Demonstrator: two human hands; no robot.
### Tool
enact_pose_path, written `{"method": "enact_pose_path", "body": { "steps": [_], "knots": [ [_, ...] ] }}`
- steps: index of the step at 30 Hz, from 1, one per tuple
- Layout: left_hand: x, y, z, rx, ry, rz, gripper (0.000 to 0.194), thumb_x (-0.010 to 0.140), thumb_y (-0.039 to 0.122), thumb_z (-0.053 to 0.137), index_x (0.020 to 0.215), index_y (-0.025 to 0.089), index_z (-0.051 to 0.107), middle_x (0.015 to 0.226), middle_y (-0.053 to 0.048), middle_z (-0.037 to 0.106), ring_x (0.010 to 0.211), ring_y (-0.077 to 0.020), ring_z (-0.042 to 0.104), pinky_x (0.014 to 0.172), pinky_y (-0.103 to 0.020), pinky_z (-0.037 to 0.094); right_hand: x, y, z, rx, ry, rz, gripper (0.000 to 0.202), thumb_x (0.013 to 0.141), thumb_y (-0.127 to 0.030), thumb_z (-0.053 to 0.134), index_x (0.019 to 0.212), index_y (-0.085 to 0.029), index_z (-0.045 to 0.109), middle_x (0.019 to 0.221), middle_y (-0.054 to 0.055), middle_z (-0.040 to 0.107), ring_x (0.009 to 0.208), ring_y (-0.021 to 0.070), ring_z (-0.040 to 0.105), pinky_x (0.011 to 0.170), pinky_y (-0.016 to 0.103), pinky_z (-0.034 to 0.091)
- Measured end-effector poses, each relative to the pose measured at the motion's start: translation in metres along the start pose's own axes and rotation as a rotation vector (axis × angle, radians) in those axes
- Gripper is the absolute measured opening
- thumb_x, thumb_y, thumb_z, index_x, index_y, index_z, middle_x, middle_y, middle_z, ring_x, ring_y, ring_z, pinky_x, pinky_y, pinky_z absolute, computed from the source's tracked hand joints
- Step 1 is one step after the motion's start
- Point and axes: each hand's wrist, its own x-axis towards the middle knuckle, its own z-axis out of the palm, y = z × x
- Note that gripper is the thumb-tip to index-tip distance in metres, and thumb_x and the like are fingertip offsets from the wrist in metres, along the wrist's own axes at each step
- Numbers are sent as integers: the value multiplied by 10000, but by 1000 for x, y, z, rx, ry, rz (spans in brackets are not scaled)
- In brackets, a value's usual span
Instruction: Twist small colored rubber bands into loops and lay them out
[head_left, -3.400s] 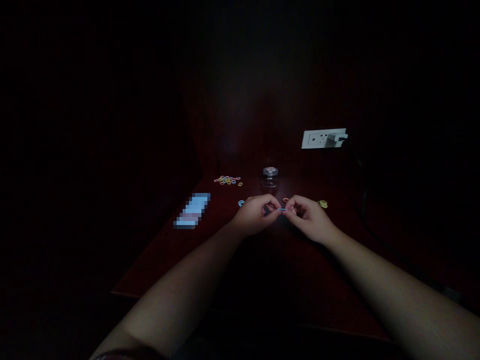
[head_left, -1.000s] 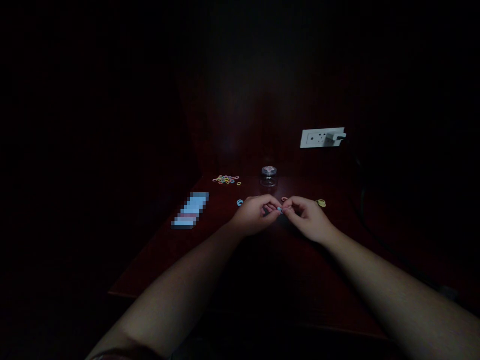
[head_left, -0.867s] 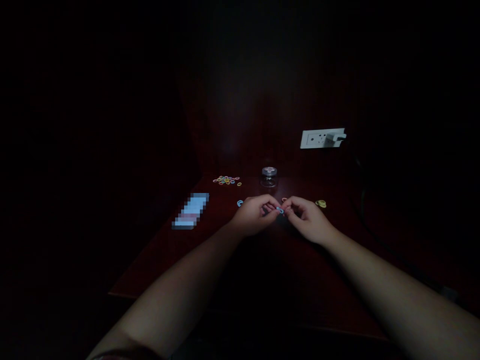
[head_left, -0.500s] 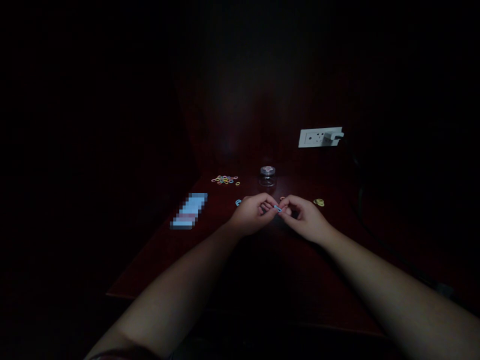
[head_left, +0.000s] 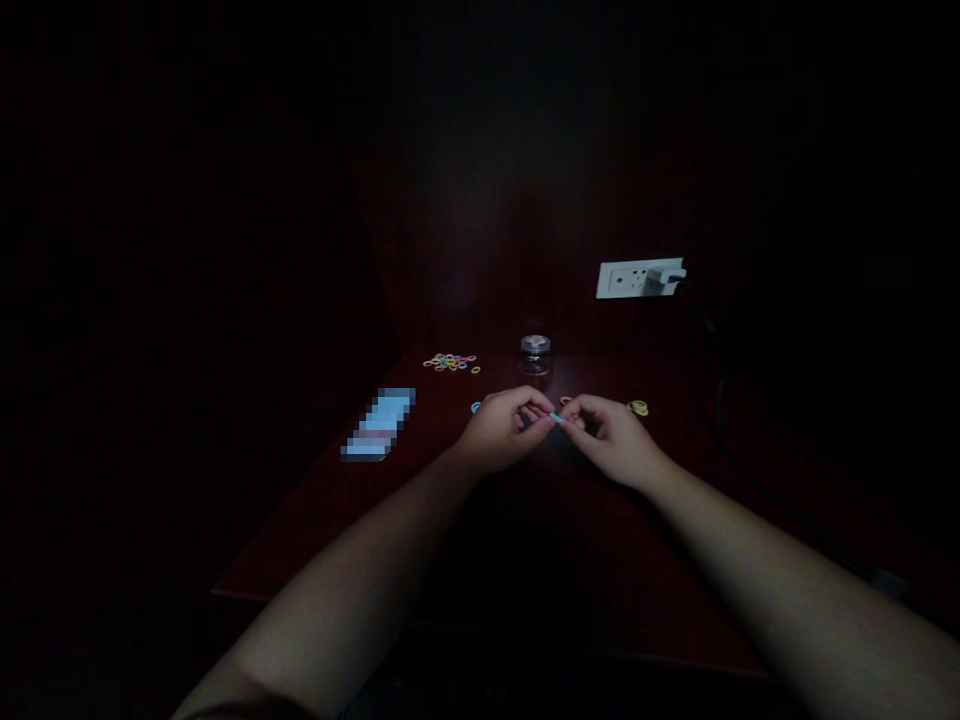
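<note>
Between the fingertips of both hands is a small blue hair tie (head_left: 557, 418), seen nearly edge-on. My left hand (head_left: 504, 425) pinches its left end and my right hand (head_left: 609, 432) pinches its right end. Just beyond my left hand lies another blue hair tie (head_left: 476, 407), partly hidden by that hand. An orange hair tie (head_left: 565, 401) shows behind the fingers of my right hand. To the right of that hand sits a little pile of yellow hair ties (head_left: 638, 408).
A heap of mixed-colour hair ties (head_left: 450, 362) lies at the back left of the dark red table (head_left: 315, 530). Beside it stands a clear lidded jar (head_left: 535, 355). A phone-shaped blurred panel (head_left: 379, 424) lies at the left. A wall socket (head_left: 640, 279) holds a plug with a cable.
The blue hair tie between my fingers has turned from an open loop to a thin strip. Both hands have stayed almost in place.
</note>
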Motion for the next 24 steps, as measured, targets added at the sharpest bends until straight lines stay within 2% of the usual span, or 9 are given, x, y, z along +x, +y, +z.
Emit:
{"method": "enact_pose_path", "body": {
  "steps": [4,13,18,24],
  "knots": [
    [1,-1,0,13,7,0,178,810,266,591,926,147,654,831,-33,672,685,-93,570,570,-183,428,0,2,0,-6,-6,8,128,825,-260,569,765,-161,625,627,-5,543,566,123,465,580,258,418],
    [2,-1,0,20,-2,-23,162,809,252,587,907,150,665,814,-24,678,685,-94,573,566,-176,428,-2,4,0,18,-11,-12,147,840,-293,588,764,-176,636,643,-2,572,597,133,511,677,289,476],
    [3,-2,0,24,-19,-44,176,806,241,589,927,155,683,899,-40,704,714,-105,600,574,-184,443,-1,4,-1,-1,-1,-24,178,836,-330,600,751,-179,640,618,-5,561,588,136,516,683,299,493],
    [2,1,0,3,-39,-48,195,801,231,596,952,155,692,896,-44,715,683,-98,610,582,-187,454,0,8,0,15,24,-19,135,833,-296,604,782,-180,651,675,14,610,648,154,567,703,309,494]
  ]
}}
